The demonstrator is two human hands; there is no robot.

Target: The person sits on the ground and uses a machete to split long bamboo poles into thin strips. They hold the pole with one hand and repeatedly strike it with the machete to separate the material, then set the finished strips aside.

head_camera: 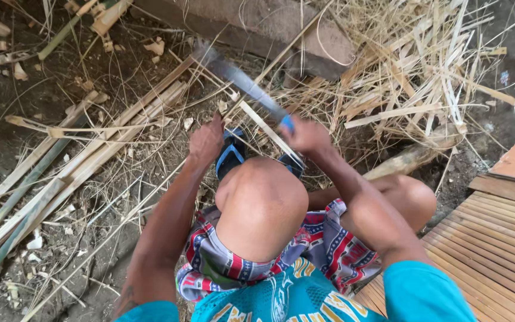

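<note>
Splitting in progress, by my reading: right hand (308, 136) clenched on the blue-handled machete (242, 83), blade running toward 11 o'clock; left hand (205, 142) pinches a pale bamboo strip (266, 128) at its 3 o'clock. Next stroke needs steady alignment — strips are thin, dry, fibrous.

The blade (233, 74) is blurred by motion. The sandals (231, 156) are half hidden behind the knee (261, 206). The bamboo strips (61, 179) are cut off at the left edge.
</note>
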